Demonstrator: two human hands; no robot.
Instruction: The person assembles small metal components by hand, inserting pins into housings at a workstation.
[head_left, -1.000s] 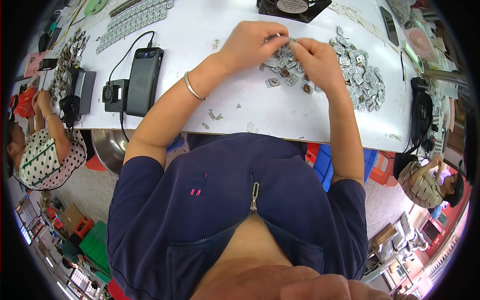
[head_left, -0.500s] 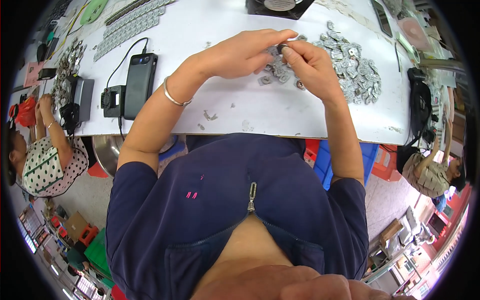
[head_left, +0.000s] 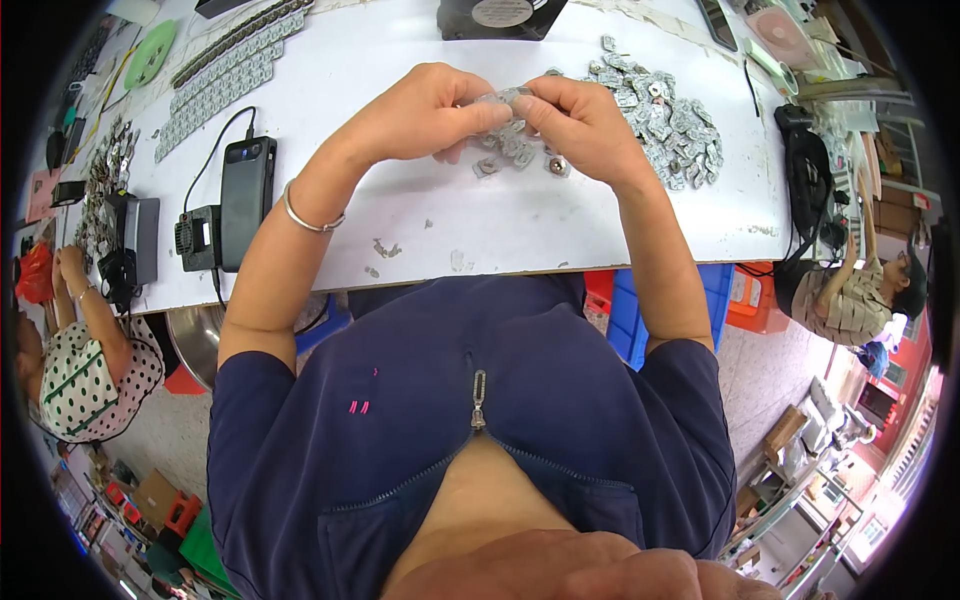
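Over the white table [head_left: 600,232], my two hands meet at the fingertips around a small silvery metal part [head_left: 513,97]. The thumb and fingers of my left hand [head_left: 435,112] pinch it from the left. On the other side my right hand [head_left: 583,125] grips it with thumb and forefinger. Fingers cover most of the part, so its shape is unclear. Just below lie several loose metal parts [head_left: 515,147], one with a round dark centre [head_left: 557,165]. A larger heap of similar parts [head_left: 665,120] spreads to the right of my right hand.
Rows of like parts [head_left: 215,88] lie at the far left beside a green oval tray [head_left: 150,54]. A black power bank [head_left: 248,205] with a cable sits left of my forearm. At the back stands a black fan [head_left: 500,18]. Co-workers [head_left: 100,370] sit at both sides.
My left hand has gone from outstretched fingers to a pinch, and both hands now hold the silvery part between them. The dark round piece at my right fingertips no longer shows. The whole view has shifted.
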